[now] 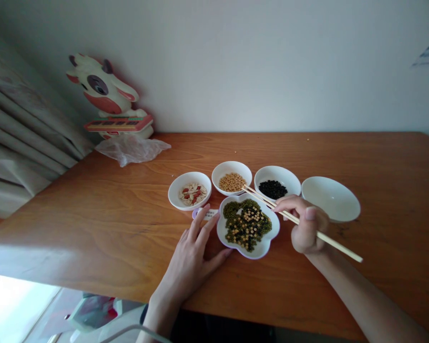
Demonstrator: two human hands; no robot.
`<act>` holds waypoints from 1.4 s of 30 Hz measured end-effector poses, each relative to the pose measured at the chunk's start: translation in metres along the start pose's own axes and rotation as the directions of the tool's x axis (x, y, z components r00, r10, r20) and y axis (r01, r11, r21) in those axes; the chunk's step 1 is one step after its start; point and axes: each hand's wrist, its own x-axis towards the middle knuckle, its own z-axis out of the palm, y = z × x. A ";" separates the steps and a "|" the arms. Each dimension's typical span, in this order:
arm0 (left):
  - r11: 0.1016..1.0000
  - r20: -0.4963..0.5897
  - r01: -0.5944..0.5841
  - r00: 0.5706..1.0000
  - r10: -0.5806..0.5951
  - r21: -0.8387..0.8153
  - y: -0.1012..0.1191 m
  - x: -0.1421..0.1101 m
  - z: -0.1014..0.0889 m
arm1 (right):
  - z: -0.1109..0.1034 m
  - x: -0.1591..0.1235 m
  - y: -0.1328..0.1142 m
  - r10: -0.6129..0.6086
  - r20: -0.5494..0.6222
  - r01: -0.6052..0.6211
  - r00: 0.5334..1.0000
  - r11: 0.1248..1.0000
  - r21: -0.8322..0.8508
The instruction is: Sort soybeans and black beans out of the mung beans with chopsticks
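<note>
My right hand (305, 221) grips a pair of wooden chopsticks (338, 245). Their tips reach the near right edge of a white bowl of yellow soybeans (231, 182); whether a bean is pinched there is too small to tell. With fingers spread, my left hand (196, 252) rests on the table against the left rim of a flower-shaped white dish (259, 251). Mixed green, black and yellow beans (248, 224) lie in that dish. Black beans (272, 189) fill part of another white bowl (289, 178), just beyond my right hand.
A bowl of pale and reddish seeds (192, 194) stands at the left of the row, a bare white bowl (331, 197) at the right. A small label (210, 214) lies near my left fingers. Farther back are a plastic bag (132, 148) and a cow-shaped toy keyboard (117, 125).
</note>
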 end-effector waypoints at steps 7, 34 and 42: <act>1.000 -0.002 -0.010 1.000 0.010 0.011 0.000 0.000 0.000 | -0.003 0.000 0.000 -0.035 0.066 0.037 0.997 0.998 -0.043; 1.000 0.007 0.000 1.000 0.000 0.005 0.002 0.000 -0.001 | -0.004 -0.008 -0.003 -0.021 0.184 0.033 0.983 0.998 -0.062; 1.000 0.013 0.009 1.000 -0.009 0.006 0.002 0.001 -0.001 | -0.003 -0.008 -0.004 -0.006 0.185 0.014 0.983 0.999 -0.046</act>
